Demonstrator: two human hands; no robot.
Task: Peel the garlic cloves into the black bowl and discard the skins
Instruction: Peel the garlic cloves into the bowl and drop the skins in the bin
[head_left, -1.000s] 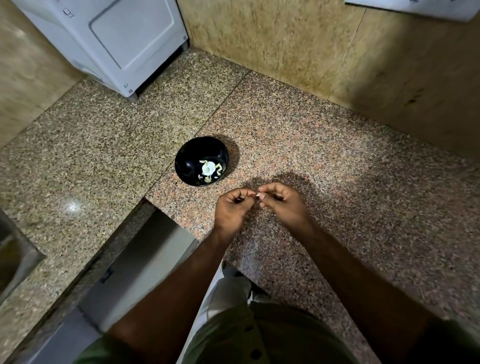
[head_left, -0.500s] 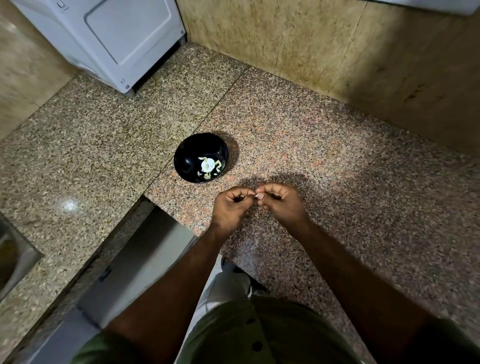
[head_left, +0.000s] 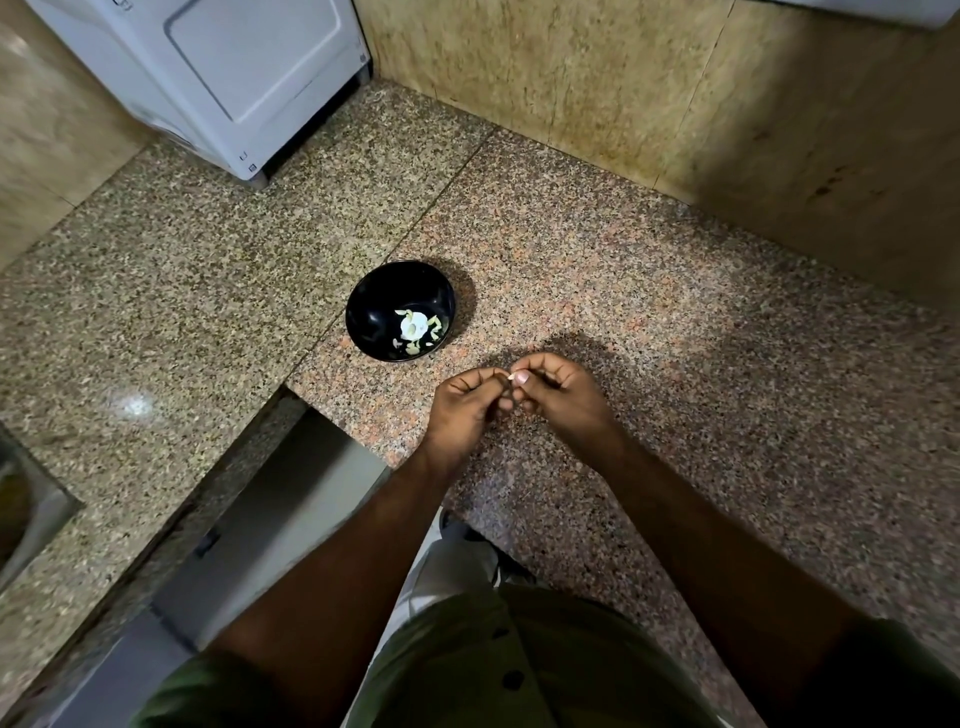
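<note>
both hands meet over the granite counter (head_left: 675, 322), fingers curled in, the left hand (head_left: 465, 410) and right hand (head_left: 563, 397) pinching one small garlic clove (head_left: 511, 376) between their tips; only a pale sliver of it shows, so its long axis seems to run hand to hand, though that is unclear. the black bowl (head_left: 379, 306) sits near, up and to the left, closer to the left hand, with pale garlic pieces inside.
</note>
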